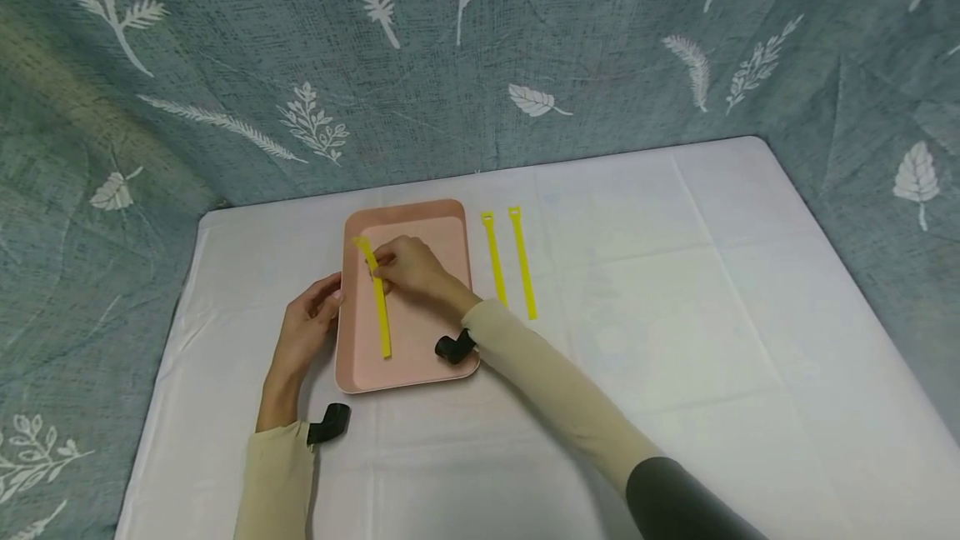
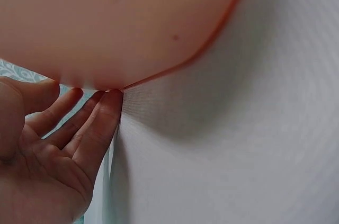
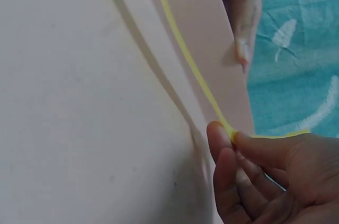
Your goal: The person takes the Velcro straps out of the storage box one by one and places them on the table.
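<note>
A flat yellow cable tie (image 1: 382, 319) is pinched between the thumb and fingertips of my right hand (image 1: 416, 267), over the left part of the pink tray (image 1: 427, 375). The right wrist view shows the yellow cable tie (image 3: 193, 70) bending at the pinch, its shadow falling on the tray floor. My left hand (image 1: 302, 327) is at the tray's left side. In the left wrist view the fingers of the left hand (image 2: 63, 144) are extended, with their tips against the tray's outer wall (image 2: 132, 38).
Two more yellow cable ties, a left one (image 1: 492, 257) and a right one (image 1: 523, 265), lie side by side just right of the tray, each with a slotted head. A white cloth (image 1: 675, 315) covers the table. Leaf-patterned green fabric (image 1: 600, 40) hangs behind it.
</note>
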Motion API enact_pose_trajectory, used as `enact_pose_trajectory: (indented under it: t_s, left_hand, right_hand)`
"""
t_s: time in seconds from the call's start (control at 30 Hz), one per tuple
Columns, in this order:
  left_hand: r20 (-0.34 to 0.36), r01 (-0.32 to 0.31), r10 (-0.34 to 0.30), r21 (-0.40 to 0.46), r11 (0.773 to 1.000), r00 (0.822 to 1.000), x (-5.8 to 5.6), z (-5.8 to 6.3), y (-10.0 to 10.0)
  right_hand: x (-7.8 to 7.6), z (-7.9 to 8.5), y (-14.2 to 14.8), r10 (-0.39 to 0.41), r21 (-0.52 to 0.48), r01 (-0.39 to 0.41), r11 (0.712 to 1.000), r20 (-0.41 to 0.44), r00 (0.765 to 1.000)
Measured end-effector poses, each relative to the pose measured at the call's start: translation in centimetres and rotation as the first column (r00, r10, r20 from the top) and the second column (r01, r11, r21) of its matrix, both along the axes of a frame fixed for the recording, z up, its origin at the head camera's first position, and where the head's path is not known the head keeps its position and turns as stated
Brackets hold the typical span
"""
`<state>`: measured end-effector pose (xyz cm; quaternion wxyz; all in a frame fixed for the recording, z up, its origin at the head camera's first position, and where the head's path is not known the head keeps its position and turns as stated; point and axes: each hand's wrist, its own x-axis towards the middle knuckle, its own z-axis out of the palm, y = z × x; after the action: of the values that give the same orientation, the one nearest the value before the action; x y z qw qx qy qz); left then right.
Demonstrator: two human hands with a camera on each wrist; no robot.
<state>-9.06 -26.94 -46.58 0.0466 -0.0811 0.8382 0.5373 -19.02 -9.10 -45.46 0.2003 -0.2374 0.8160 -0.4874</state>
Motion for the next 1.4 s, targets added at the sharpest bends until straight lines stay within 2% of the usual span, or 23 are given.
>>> enact_pose_trajectory:
  t_s: [0.33,0.57,0.9,1.4]
  left_hand:
    - [0.002,-0.008,0.008,-0.012,1.0,1.0,-0.1,-0.1,0.1]
    - [-0.006,-0.006,0.006,0.02,1.0,1.0,0.0,0.1,0.1]
    - [-0.023,-0.008,0.009,0.063,0.998,1.0,0.0,0.1,0.1]
    - [-0.018,-0.009,0.01,0.058,0.998,1.0,0.1,0.2,0.2]
  right_hand:
    - [-0.8,0.4,1.6,-0.026,-0.129,0.039,0.991,0.1,0.995]
    - [-1.1,1.1,2.4,-0.038,-0.163,0.064,0.985,0.159,0.987]
    - [-2.1,2.3,4.8,-0.08,-0.211,0.149,0.966,0.306,0.949]
    - [-3.8,1.2,10.0,-0.236,-0.167,0.305,0.938,0.336,0.912]
